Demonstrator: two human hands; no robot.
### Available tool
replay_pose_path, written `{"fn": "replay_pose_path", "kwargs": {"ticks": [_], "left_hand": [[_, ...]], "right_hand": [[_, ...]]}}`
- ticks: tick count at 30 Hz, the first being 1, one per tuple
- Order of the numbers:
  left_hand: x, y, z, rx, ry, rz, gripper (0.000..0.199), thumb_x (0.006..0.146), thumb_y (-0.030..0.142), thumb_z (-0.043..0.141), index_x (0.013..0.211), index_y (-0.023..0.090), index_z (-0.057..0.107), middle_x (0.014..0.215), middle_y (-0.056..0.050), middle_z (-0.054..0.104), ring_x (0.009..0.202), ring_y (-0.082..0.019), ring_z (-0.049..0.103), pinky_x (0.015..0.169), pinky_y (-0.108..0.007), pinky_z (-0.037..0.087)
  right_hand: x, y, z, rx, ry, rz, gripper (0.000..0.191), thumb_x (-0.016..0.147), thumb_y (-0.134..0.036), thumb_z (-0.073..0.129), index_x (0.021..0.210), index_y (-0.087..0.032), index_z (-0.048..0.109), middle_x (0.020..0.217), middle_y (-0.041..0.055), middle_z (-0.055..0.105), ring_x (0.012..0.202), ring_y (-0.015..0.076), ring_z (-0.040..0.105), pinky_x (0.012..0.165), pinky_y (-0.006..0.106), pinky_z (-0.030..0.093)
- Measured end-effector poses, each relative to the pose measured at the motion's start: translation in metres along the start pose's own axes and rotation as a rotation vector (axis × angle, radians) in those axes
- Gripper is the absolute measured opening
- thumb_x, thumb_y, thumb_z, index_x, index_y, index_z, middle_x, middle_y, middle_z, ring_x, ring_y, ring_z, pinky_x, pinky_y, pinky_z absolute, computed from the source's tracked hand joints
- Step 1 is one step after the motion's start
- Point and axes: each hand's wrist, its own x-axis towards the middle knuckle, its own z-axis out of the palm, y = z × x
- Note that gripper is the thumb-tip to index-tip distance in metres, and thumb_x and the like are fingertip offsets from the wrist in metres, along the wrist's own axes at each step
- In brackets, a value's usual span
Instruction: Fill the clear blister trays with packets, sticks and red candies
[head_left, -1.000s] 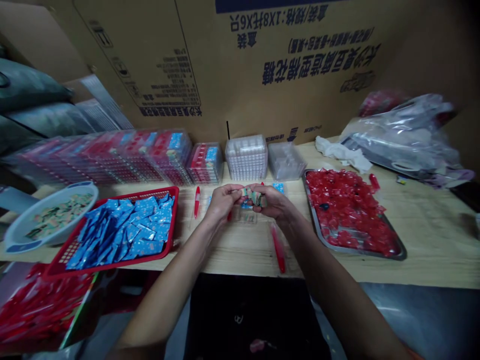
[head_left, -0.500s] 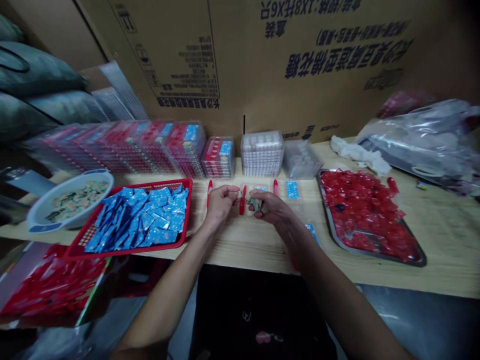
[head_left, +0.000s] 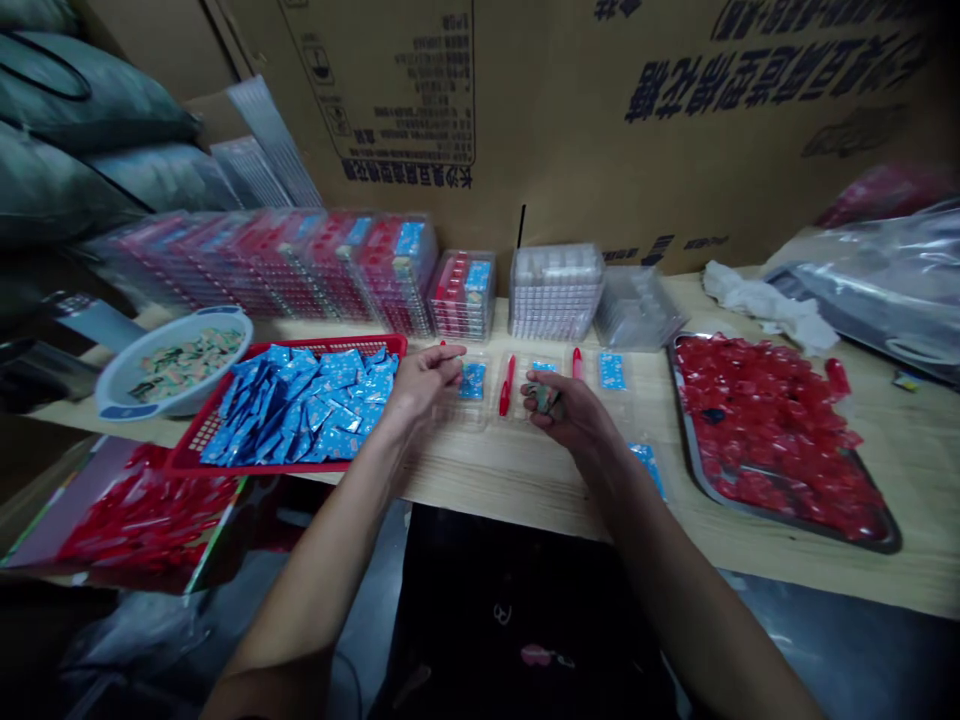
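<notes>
Blue packets (head_left: 300,410) are filling a red basket (head_left: 330,344) just left of the left hand (head_left: 424,378). The left fingers (head_left: 450,353) are curling in, and it is hard to tell if they are holding anything. The right hand (head_left: 574,412) is half open, its fingers (head_left: 534,382) pinching a small green packet (head_left: 545,397). A red stick (head_left: 508,385) is lying between the hands. A metal tray (head_left: 757,510) of red packets is sitting to the right, a white bowl (head_left: 112,385) is sitting far left, and clear boxes (head_left: 555,295) are standing on the far side of the wooden table (head_left: 510,490), against a big cardboard box (head_left: 390,110).
</notes>
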Motion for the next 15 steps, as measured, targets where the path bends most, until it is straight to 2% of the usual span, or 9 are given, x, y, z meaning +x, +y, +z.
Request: {"fn": "replay_pose_path", "kwargs": {"ticks": [4,8,9,12,15], "left_hand": [[-0.011,0.005,-0.012,0.088,-0.095,-0.042,0.038,0.065,0.018,0.076,0.102,0.012,0.072,0.063,0.003,0.062,0.053,-0.008,0.051,0.056,-0.021,0.041],[-0.018,0.004,-0.016,0.486,-0.176,0.134,0.013,0.074,0.019,0.066,0.083,0.013,0.073,0.062,0.001,0.063,0.056,-0.011,0.053,0.058,-0.022,0.039],[-0.017,0.004,-0.017,0.597,-0.202,0.171,0.013,0.077,0.018,0.063,0.081,0.014,0.074,0.063,0.000,0.064,0.058,-0.013,0.055,0.059,-0.022,0.040],[-0.014,0.004,-0.015,0.854,-0.284,0.201,0.023,0.079,0.012,0.056,0.086,0.016,0.077,0.069,-0.002,0.070,0.065,-0.016,0.062,0.064,-0.024,0.043],[-0.013,0.000,-0.009,1.024,-0.345,0.198,0.030,0.075,0.006,0.057,0.096,0.016,0.076,0.073,-0.004,0.073,0.070,-0.019,0.066,0.066,-0.025,0.044]], "right_hand": [[-0.014,0.006,-0.011,0.066,-0.006,0.005,0.013,0.069,-0.020,0.066,0.081,-0.016,0.061,0.066,0.0021,0.061,0.049,0.0103,0.052,0.034,0.017,0.026],[-0.030,0.007,-0.017,0.009,0.002,-0.041,0.017,0.067,-0.024,0.068,0.081,-0.016,0.062,0.069,0.0018,0.062,0.051,0.0106,0.053,0.035,0.017,0.028],[-0.034,0.005,-0.020,-0.004,-0.005,-0.055,0.018,0.067,-0.025,0.069,0.081,-0.016,0.062,0.069,0.0018,0.062,0.052,0.0105,0.053,0.036,0.016,0.028],[-0.042,-0.003,-0.028,-0.027,-0.011,-0.107,0.019,0.067,-0.028,0.071,0.080,-0.016,0.062,0.071,0.0018,0.061,0.053,0.0100,0.051,0.036,0.016,0.027],[-0.044,-0.010,-0.039,-0.002,0.004,-0.163,0.018,0.067,-0.026,0.072,0.078,-0.017,0.061,0.071,0.0021,0.062,0.053,0.0102,0.051,0.036,0.017,0.026]]}}
